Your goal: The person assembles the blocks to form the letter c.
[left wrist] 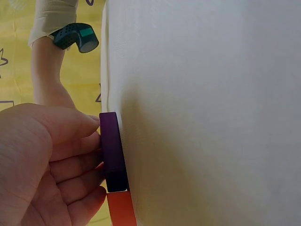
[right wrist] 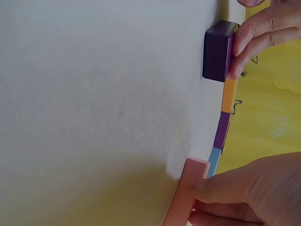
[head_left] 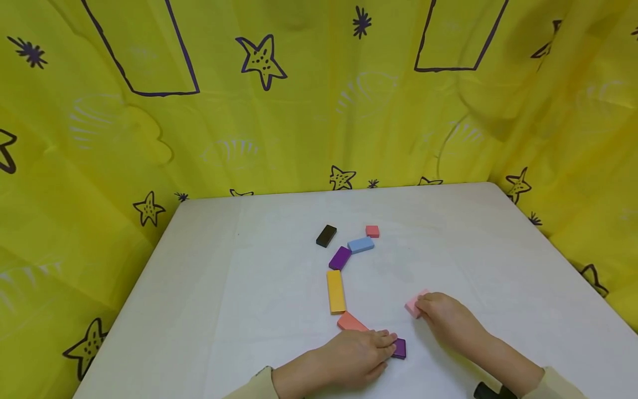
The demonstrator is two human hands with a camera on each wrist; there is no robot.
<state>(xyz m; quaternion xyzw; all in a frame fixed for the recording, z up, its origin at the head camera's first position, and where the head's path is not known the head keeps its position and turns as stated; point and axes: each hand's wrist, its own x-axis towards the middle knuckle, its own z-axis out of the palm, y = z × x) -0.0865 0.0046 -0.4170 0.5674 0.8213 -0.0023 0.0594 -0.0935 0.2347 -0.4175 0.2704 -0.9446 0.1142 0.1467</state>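
The left forearm came in from the bottom edge, slanting up to the right, its pale sleeve [head_left: 256, 386] ending at the wrist. The left hand [head_left: 356, 359] lay low over the table [head_left: 249, 338] with its back upward, the fingers mostly extended and close together. Their tips and the thumb rested on the upper face of the near purple block [head_left: 400, 348] rather than wrapping round it. That block sat flat, one end meeting the coral block [head_left: 351, 322], which the hand partly covered.

The right forearm reached in from the lower right, angled up and to the left, with a dark device [head_left: 490, 391] at its wrist. The right hand [head_left: 451, 321] was nearly closed, pinching the pink block [head_left: 412, 306] between thumb and bent fingers, so that one end stuck out past the fingertips. The pink block was apart from the other blocks, up and to the right of the near purple one; whether its underside touched the table could not be told.

Beyond the left hand, a curved row ran away from the coral block: the yellow block [head_left: 336, 292], the far purple block [head_left: 340, 258], the light blue block [head_left: 361, 245] and, at the far end, the small red block [head_left: 372, 231]. The black block [head_left: 326, 236] lay tilted, by itself, left of the light blue one.
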